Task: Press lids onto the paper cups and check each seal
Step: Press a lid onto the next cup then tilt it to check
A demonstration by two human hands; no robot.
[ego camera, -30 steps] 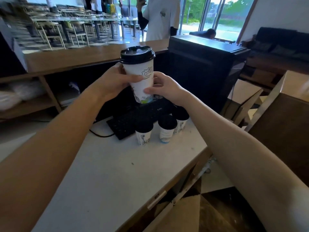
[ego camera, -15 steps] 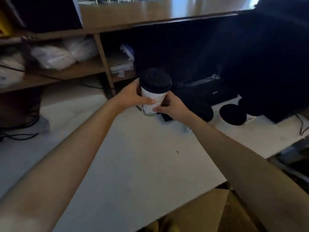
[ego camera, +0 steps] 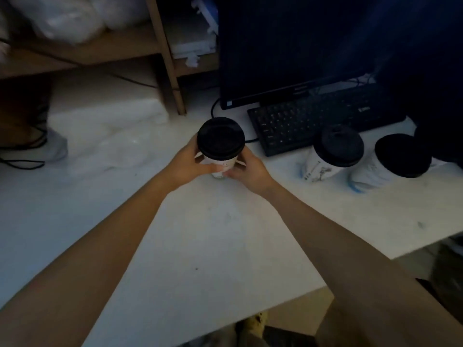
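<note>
Head view: left hand [ego camera: 186, 166] and right hand [ego camera: 250, 171] fingers grip upright lidded cup [ego camera: 220, 156], lid [ego camera: 221, 140] up.

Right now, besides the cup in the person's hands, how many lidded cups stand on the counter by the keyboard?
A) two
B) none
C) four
A: two lidded cups, one and another, stand right of the held cup, in front of the keyboard.
</note>
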